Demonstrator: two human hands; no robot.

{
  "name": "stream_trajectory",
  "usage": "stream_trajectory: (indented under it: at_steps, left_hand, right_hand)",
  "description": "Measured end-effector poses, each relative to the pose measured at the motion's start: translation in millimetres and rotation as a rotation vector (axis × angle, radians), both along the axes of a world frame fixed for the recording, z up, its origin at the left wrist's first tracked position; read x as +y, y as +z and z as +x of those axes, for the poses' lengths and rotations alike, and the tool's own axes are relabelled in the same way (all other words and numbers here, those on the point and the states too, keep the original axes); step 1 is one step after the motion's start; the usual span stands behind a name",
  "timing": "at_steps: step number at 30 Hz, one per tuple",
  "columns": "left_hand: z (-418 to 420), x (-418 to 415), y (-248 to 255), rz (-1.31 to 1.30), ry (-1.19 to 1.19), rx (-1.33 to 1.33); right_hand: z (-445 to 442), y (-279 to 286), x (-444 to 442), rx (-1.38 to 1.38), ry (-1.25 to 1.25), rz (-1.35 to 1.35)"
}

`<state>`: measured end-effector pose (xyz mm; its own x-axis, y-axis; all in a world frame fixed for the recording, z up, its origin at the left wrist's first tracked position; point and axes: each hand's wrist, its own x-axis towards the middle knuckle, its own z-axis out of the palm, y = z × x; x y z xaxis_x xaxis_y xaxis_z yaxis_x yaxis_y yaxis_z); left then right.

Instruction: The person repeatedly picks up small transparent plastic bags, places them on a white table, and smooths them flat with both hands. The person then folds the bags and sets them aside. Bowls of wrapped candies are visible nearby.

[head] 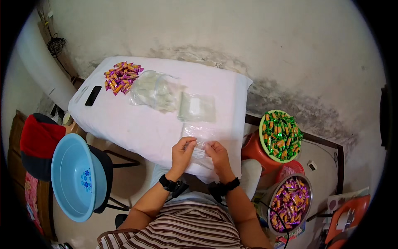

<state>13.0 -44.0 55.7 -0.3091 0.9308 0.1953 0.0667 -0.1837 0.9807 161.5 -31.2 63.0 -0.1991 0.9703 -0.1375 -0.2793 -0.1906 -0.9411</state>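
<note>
Near the front edge of the white-covered table, my left hand and my right hand pinch a clear plastic bag between them. Just beyond my fingers lies more clear plastic film. Behind that is a flat stack of clear plastic bags. To its left, a large clear bag holds more plastic bags. A pile of candies in purple and orange wrappers lies at the far left, touching or close to the large bag.
A black phone lies on the table's left side. A blue basin rests on a chair at the left. At the right, a green basin holds green-wrapped candies above a red stool; a metal pot holds purple-wrapped ones.
</note>
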Motion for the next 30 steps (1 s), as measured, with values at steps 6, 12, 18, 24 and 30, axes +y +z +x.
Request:
stream_trajectory:
  at_steps: [6, 12, 18, 24, 30]
  left_hand:
    - [-15.7, 11.1, -1.5, -0.129, 0.084, -0.181]
    - [-21.8, 10.2, 4.8, -0.165, 0.07, -0.252]
    - [-28.3, 13.9, 11.0, -0.168, -0.084, -0.226]
    - [-23.2, 12.7, 28.0, -0.164, -0.435, 0.044]
    - [-22.5, 16.7, 16.7, -0.185, -0.423, 0.047]
  right_hand:
    - [0.4, -8.3, -3.1, 0.001, -0.153, 0.123]
    - [6.9, -11.8, -10.2, 0.097, -0.195, 0.063]
    - [18.7, -16.8, -9.5, -0.06, -0.212, 0.149]
    - [18.3, 20.6, 4.2, -0.606, -0.065, 0.566]
    - [4.7, 8.6, 8.1, -0.382, 0.117, 0.229]
